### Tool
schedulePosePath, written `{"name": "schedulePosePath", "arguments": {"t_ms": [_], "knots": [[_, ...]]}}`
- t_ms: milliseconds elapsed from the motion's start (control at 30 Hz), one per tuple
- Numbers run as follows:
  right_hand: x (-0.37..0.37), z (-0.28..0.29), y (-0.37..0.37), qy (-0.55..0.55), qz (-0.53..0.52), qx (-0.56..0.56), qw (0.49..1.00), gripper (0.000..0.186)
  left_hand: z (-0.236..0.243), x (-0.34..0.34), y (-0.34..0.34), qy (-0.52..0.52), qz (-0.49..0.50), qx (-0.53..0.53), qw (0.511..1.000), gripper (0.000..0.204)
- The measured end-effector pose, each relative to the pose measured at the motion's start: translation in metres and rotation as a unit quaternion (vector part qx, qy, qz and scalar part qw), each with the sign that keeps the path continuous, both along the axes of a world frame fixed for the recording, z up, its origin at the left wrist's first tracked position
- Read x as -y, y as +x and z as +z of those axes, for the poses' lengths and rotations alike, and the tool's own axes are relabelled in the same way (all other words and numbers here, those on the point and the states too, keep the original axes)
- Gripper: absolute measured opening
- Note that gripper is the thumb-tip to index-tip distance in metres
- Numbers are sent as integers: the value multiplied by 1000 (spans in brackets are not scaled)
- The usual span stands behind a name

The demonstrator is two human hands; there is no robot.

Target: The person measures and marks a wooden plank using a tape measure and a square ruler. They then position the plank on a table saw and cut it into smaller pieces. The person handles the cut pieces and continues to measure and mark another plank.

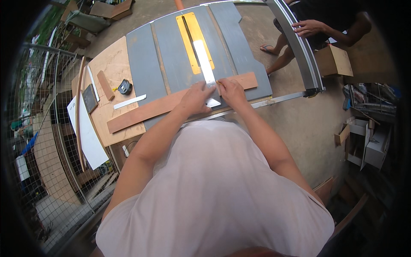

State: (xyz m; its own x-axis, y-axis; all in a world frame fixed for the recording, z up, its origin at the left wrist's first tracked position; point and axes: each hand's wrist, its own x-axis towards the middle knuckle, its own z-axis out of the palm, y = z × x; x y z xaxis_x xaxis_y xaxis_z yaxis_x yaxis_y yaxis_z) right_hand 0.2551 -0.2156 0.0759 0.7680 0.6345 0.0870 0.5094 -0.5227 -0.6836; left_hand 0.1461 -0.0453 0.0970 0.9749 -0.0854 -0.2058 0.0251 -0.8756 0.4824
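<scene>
A long reddish-brown wooden board (147, 112) lies slantwise across the near part of a grey table saw top (141, 55). Across the board rests a silver metal square (204, 58), its blade reaching over the saw's yellow insert plate (185, 32). My left hand (196, 99) grips the square near its lower end, with the fingers bent against the metal and the board. Just right of the blade, my right hand (233, 92) is closed in a pinch on a thin yellowish pencil (220, 83), mostly hidden by the fingers. That hand rests on the board.
To the left, a plywood panel (115, 55) carries a black tape measure (124, 87), a small wood block (105, 85) and a white strip (130, 101). A wire mesh fence (55, 141) stands beyond. At right, another person's hand (309, 28) touches the saw's long rail (295, 36).
</scene>
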Motion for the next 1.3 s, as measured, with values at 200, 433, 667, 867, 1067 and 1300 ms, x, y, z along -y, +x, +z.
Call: {"name": "schedulePosePath", "arguments": {"t_ms": [200,433,667,867,1067,1300], "knots": [[0,-2,0,0,2,3,1000,21,0,0,1,11,-8,-5,1000,90],[0,-1,0,-2,4,1,1000,20,-4,-1,0,6,-9,15,1000,90],[5,-2,-6,-104,60,70,990,19,0,2,0,2,-4,25,1000,85],[39,37,-32,-248,135,-34,959,21,2,3,-2,3,9,-2,1000,84],[16,26,-8,4,-14,-68,998,27,-1,0,0,-6,-1,8,1000,86],[-2,0,0,1,-26,-73,997,27,2,-1,-4,-1,3,17,1000,85]]}}
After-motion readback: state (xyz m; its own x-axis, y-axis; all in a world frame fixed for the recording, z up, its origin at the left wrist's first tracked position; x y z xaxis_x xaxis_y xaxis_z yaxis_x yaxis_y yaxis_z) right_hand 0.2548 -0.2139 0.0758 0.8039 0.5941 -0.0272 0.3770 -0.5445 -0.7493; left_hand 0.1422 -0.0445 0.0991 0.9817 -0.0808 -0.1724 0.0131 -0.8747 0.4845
